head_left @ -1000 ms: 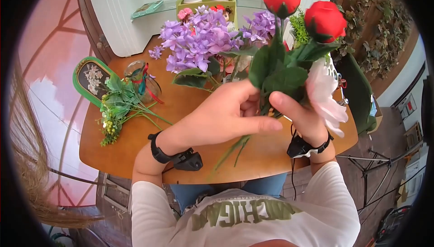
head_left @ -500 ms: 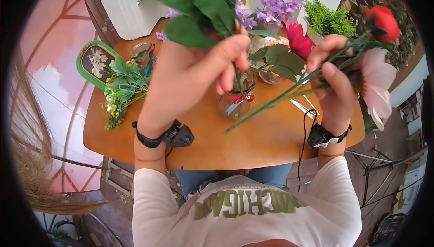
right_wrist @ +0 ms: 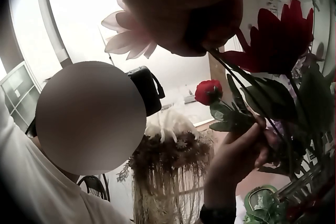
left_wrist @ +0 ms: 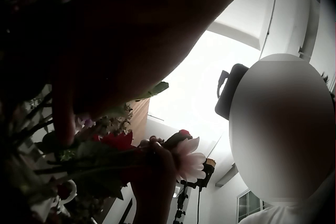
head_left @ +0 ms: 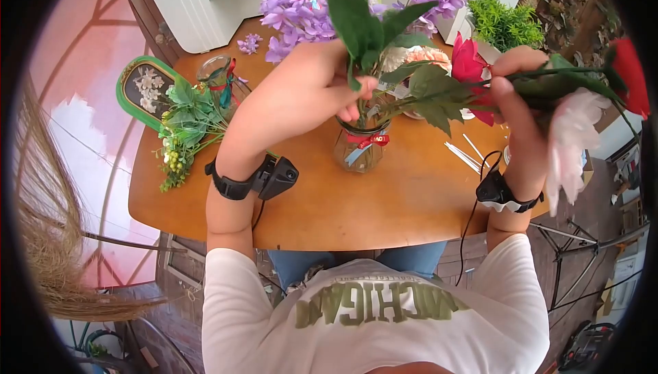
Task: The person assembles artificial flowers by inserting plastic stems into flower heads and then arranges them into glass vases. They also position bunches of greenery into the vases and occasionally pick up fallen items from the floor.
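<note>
In the head view my left hand (head_left: pixel 298 93) grips the stem of a red rose with green leaves (head_left: pixel 355 21), just above the mouth of a glass jar (head_left: pixel 363 151) tied with a red ribbon. The right wrist view shows that rose (right_wrist: pixel 209 92) upright over the left hand (right_wrist: pixel 236 155). Off to the right, my right hand (head_left: pixel 521 120) pinches the stems of another red rose (head_left: pixel 627 76) and a pale pink flower (head_left: pixel 576 141), both lying sideways. A magenta flower (head_left: pixel 469 66) stands between the hands, behind them.
Purple flowers (head_left: pixel 298 18) are at the back. To the left lie green sprigs (head_left: pixel 188 117), an oval green frame (head_left: pixel 130 96) and a second glass jar (head_left: pixel 214 69). White sticks (head_left: pixel 464 157) and a black cable (head_left: pixel 470 227) are near my right wrist; a green plant (head_left: pixel 504 21) stands behind.
The roses, together in both hands a second ago, are now apart. My left hand has brought its rose over the jar, while my right hand has moved right with the other rose and pink flower.
</note>
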Demonstrator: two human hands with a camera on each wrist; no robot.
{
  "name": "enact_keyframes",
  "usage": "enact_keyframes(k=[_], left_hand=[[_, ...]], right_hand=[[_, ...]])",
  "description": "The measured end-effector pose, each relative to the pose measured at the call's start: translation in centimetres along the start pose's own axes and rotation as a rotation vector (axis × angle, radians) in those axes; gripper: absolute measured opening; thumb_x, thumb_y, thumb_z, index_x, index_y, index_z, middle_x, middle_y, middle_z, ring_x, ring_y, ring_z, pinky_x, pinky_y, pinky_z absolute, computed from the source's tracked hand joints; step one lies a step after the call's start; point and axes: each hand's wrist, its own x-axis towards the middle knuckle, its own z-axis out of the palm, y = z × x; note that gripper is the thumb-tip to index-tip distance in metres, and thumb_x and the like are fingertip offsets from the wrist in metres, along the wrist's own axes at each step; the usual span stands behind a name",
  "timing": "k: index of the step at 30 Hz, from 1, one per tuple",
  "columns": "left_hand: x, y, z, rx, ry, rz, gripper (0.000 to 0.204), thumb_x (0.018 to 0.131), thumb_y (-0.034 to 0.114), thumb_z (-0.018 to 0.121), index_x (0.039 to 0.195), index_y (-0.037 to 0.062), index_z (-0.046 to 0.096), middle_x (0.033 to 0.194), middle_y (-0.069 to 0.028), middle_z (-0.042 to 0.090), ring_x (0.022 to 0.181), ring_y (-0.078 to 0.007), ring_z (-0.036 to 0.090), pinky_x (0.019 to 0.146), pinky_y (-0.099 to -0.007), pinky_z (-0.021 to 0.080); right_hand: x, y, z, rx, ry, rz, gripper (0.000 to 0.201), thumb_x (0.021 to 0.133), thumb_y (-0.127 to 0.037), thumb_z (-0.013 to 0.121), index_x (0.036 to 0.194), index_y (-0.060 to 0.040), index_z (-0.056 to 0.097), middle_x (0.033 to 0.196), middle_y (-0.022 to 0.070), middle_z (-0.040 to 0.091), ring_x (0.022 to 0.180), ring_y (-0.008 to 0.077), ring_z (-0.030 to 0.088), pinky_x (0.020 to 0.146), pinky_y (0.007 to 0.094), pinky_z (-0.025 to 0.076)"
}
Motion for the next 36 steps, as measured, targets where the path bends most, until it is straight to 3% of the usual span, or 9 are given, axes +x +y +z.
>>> enact_keyframes(k=[1,6,9,11,16,18,31,34,36], left_hand=[[0.0,0.1,0.0,0.031,-0.058,-0.083,0.023,0.097,0.015,0.069,0.101,-0.0070,0.063,0.075,-0.0101,0.068,0.065,-0.0155,0.069,0.062,-0.0317,0.058],[0.2,-0.6,-0.7,0.231,-0.164,-0.227,0.025,0.096,0.020,0.071,0.092,-0.0040,0.067,0.073,-0.0125,0.069,0.064,-0.0215,0.069,0.060,-0.0349,0.054],[-0.8,-1.0,-0.6,0.501,-0.128,0.076,0.022,0.091,0.022,0.073,0.089,0.0007,0.069,0.076,-0.0150,0.069,0.064,-0.0314,0.066,0.058,-0.0392,0.052],[-2.4,-0.5,0.2,0.945,0.187,0.307,0.017,0.086,0.022,0.075,0.090,0.0061,0.071,0.076,-0.0144,0.068,0.067,-0.0364,0.065,0.058,-0.0433,0.051],[-4.0,1.6,1.0,1.102,0.268,0.254,0.020,0.084,0.025,0.076,0.084,0.0056,0.072,0.070,-0.0143,0.066,0.064,-0.0351,0.066,0.057,-0.0447,0.050],[-4.2,2.4,1.3,1.179,0.188,0.060,0.024,0.084,0.025,0.076,0.074,0.0044,0.071,0.065,-0.0153,0.064,0.061,-0.0350,0.065,0.056,-0.0439,0.050],[-5.0,3.8,-0.1,1.009,0.057,0.126,0.029,0.088,0.029,0.074,0.071,0.0053,0.072,0.064,-0.0150,0.064,0.059,-0.0320,0.064,0.054,-0.0408,0.048],[-5.8,4.7,-0.5,0.858,0.222,0.227,0.028,0.086,0.025,0.078,0.070,0.0047,0.069,0.062,-0.0126,0.061,0.054,-0.0291,0.059,0.051,-0.0371,0.045],[-6.7,5.7,-0.8,0.690,0.327,0.285,0.016,0.082,0.005,0.080,0.075,-0.0023,0.068,0.063,-0.0084,0.060,0.054,-0.0188,0.054,0.053,-0.0295,0.041]], right_hand=[[0.3,1.1,-0.7,0.005,-0.166,-0.092,0.027,0.083,0.005,0.075,0.108,-0.0027,0.066,0.099,0.0057,0.069,0.074,0.0089,0.064,0.061,0.0206,0.049],[-0.7,3.4,0.8,0.145,-0.195,-0.019,0.028,0.084,0.005,0.076,0.109,-0.0026,0.066,0.100,0.0059,0.069,0.076,0.0095,0.064,0.062,0.0212,0.050],[-1.0,5.1,1.6,0.253,-0.218,0.034,0.028,0.084,0.004,0.076,0.109,-0.0026,0.066,0.101,0.0061,0.070,0.077,0.0100,0.065,0.063,0.0217,0.051],[-2.5,5.9,1.4,0.325,-0.235,0.065,0.029,0.084,0.004,0.076,0.110,-0.0025,0.065,0.101,0.0063,0.070,0.078,0.0103,0.065,0.063,0.0221,0.051],[-1.1,9.1,3.4,0.501,-0.288,0.142,0.030,0.084,0.003,0.077,0.111,-0.0025,0.065,0.102,0.0066,0.070,0.080,0.0111,0.066,0.065,0.0229,0.052],[-3.4,9.5,3.0,0.570,-0.312,0.172,0.030,0.084,0.003,0.077,0.112,-0.0024,0.065,0.102,0.0067,0.070,0.081,0.0114,0.066,0.065,0.0232,0.053],[-1.2,14.8,9.6,1.023,-0.469,0.352,0.033,0.085,0.000,0.078,0.115,-0.0022,0.065,0.105,0.0075,0.071,0.086,0.0134,0.069,0.069,0.0253,0.056],[-1.1,13.4,8.2,0.631,-0.559,0.077,0.015,0.101,-0.018,0.063,0.110,-0.0064,0.058,0.103,0.0008,0.061,0.093,0.0112,0.064,0.076,0.0213,0.051],[-1.2,12.3,7.6,0.882,-0.573,0.319,0.015,0.101,-0.016,0.062,0.112,-0.0057,0.060,0.106,0.0030,0.063,0.093,0.0145,0.065,0.077,0.0251,0.051]])
